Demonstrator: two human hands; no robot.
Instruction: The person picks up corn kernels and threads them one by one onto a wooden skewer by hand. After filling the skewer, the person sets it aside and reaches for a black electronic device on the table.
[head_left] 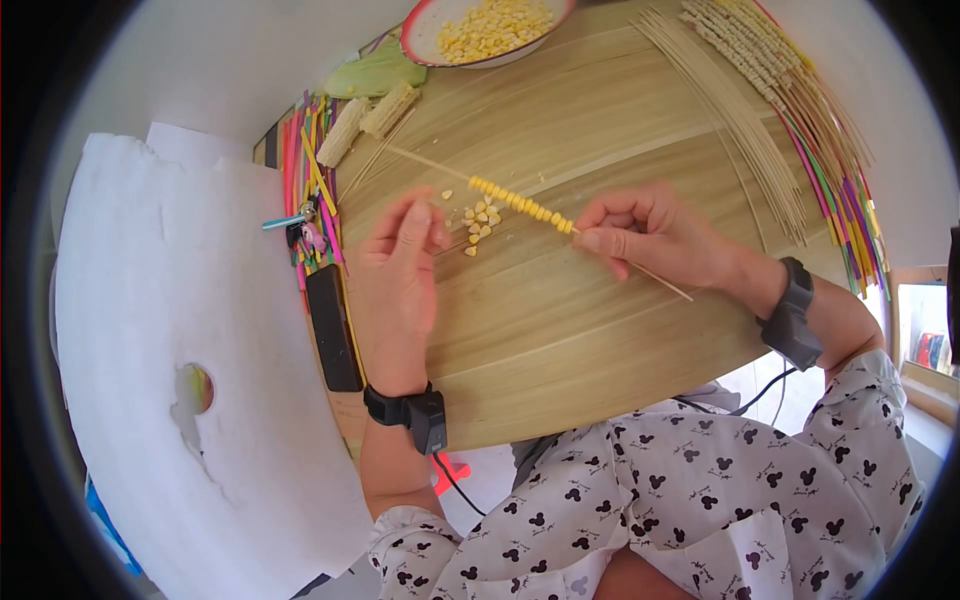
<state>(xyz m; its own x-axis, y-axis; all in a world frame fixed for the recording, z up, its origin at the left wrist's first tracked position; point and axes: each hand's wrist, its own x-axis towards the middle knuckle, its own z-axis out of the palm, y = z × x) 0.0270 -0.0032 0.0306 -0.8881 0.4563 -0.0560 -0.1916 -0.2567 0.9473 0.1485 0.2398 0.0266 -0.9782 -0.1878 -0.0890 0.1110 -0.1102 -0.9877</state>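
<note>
In my right hand is a thin wooden skewer, pinched between thumb and fingers just below a row of corn kernels threaded along its middle. The bare tip of the skewer points up and left, and its other end sticks out below my hand. My left hand is raised to the left of the skewer, apart from it. Its thumb and fingers are drawn together and slightly blurred; whatever they may hold cannot be made out. Loose corn kernels lie on the table between my hands.
A red-rimmed bowl of kernels stands at the back. Bare cobs and a green husk lie left of it. Bare skewers and filled ones lie right. A dark phone and coloured strips line the left edge.
</note>
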